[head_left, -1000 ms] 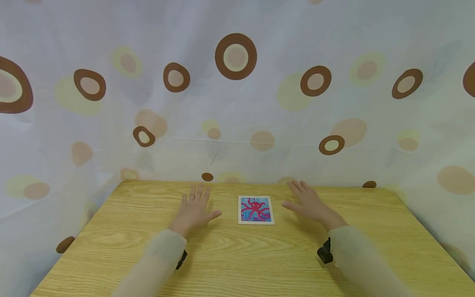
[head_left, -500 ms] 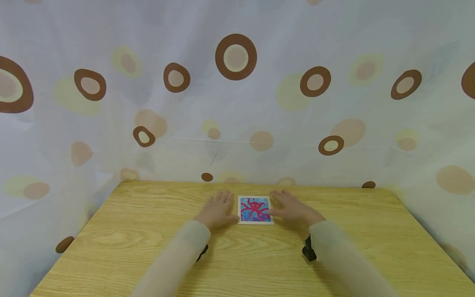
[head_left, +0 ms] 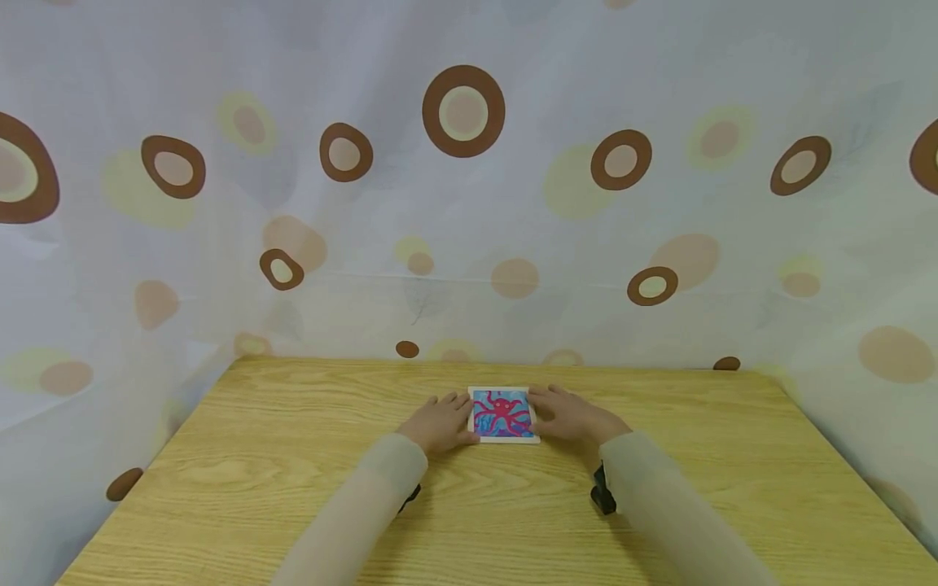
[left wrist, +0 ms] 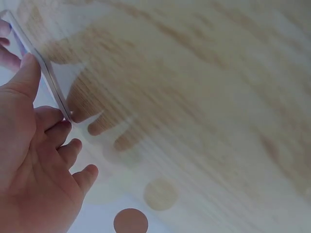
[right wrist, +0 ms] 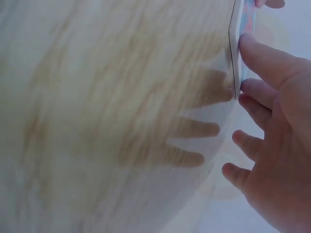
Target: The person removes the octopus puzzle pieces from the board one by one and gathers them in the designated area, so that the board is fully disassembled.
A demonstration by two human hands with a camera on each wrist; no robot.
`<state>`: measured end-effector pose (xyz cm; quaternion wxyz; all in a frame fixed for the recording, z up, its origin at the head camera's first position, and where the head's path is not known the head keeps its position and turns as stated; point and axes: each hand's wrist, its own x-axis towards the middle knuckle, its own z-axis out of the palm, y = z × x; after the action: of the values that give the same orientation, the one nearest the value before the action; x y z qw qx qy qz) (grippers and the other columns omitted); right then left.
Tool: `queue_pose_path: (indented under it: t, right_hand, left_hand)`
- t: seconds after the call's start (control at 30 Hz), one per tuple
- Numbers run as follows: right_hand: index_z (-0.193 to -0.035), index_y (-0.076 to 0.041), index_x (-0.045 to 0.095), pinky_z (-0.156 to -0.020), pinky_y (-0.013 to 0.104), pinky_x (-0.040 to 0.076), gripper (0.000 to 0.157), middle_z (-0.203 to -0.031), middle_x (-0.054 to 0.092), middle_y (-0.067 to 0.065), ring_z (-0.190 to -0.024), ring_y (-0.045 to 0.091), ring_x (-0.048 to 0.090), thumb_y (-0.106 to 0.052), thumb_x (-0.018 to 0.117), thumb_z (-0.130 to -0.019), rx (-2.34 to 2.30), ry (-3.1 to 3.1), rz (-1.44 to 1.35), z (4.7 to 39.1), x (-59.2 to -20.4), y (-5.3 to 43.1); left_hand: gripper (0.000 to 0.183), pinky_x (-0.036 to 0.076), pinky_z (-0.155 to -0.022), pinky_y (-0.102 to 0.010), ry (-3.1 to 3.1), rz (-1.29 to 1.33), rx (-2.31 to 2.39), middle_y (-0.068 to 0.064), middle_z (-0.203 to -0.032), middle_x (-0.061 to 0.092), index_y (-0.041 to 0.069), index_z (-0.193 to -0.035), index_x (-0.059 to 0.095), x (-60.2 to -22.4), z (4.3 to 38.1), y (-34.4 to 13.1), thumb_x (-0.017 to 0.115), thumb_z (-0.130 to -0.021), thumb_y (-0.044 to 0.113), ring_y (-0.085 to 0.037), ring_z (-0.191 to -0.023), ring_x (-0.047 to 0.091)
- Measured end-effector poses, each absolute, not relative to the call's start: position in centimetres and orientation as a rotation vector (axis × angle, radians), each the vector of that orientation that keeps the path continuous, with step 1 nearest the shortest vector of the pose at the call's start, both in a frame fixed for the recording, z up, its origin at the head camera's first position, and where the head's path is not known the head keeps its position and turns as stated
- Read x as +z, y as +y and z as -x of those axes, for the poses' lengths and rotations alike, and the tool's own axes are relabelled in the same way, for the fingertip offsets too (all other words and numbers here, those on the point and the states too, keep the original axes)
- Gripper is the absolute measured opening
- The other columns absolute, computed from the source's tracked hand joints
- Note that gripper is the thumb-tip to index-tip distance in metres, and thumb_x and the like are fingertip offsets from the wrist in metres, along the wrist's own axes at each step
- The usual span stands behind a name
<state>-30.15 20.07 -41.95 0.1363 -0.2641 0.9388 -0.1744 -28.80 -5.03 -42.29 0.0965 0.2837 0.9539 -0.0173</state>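
A square, white-bordered picture board [head_left: 502, 413] with a pink octopus on blue lies on the table in the head view. My left hand [head_left: 438, 423] grips its left side, thumb at the near corner and fingers along the edge. On the right side my right hand [head_left: 567, 413] holds it the same way. In the left wrist view the left thumb [left wrist: 30, 73] touches the board's pale edge [left wrist: 54, 90], with fingertips at its corner. The right wrist view shows the right thumb [right wrist: 257, 51] and fingertips against the opposite edge [right wrist: 235, 48].
The wood-grain table [head_left: 484, 513] reaches back to a white curtain [head_left: 469, 220] with brown and beige circles, which also encloses both sides. Black wrist devices [head_left: 602, 492] sit under the light sleeves [head_left: 674, 505].
Both hands, spread wide on either side of the board a second ago, have moved inward and taken hold of its left and right edges. The board stays in place.
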Motion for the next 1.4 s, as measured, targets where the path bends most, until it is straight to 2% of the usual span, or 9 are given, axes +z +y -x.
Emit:
queue_pose_path:
  t: [0.4, 0.67, 1.13, 1.4]
  right_hand:
    - [-0.14, 0.003, 0.034, -0.104, 0.056, 0.019, 0.06, -0.144, 0.029, 0.02, -0.132, 0.044, 0.015, -0.023, 0.058, -0.092, -0.549, 2.694, 0.805, 28.7, -41.9, 20.1]
    - [-0.137, 0.006, 0.038, -0.104, 0.054, 0.024, 0.06, -0.141, 0.033, 0.022, -0.129, 0.045, 0.023, -0.026, 0.059, -0.091, -0.402, 2.72, 0.91, 25.9, -42.0, 20.1]
    - [-0.133, 0.007, 0.044, -0.099, 0.052, 0.032, 0.063, -0.136, 0.041, 0.022, -0.124, 0.043, 0.035, -0.035, 0.061, -0.089, -0.296, 2.749, 1.062, 21.2, -42.3, 19.7]
    - [-0.134, 0.003, 0.044, -0.1, 0.051, 0.032, 0.064, -0.137, 0.041, 0.018, -0.125, 0.039, 0.036, -0.039, 0.059, -0.088, -0.29, 2.752, 1.073, 19.4, -42.2, 19.5]
  left_hand:
    - [0.07, 0.021, -0.108, -0.041, 2.831, -0.872, -0.136, -0.004, -0.147, 0.03, 0.01, -0.145, 0.03, -42.4, 27.6, -5.2, 0.042, -0.091, 0.054, -0.02, -0.134, 0.025]
    - [0.071, 0.025, -0.107, -0.039, 2.852, -1.007, -0.245, -0.004, -0.144, 0.035, 0.009, -0.142, 0.037, -42.8, 24.7, -5.7, 0.042, -0.089, 0.056, -0.02, -0.132, 0.03]
    - [0.071, 0.029, -0.105, -0.039, 2.848, -1.101, -0.132, -0.006, -0.141, 0.04, 0.006, -0.138, 0.042, -42.7, 19.5, -7.1, 0.045, -0.088, 0.057, -0.022, -0.129, 0.035]
    - [0.071, 0.03, -0.104, -0.039, 2.838, -1.115, -0.086, -0.006, -0.14, 0.04, 0.006, -0.138, 0.043, -42.6, 18.0, -7.6, 0.046, -0.088, 0.056, -0.022, -0.129, 0.035]
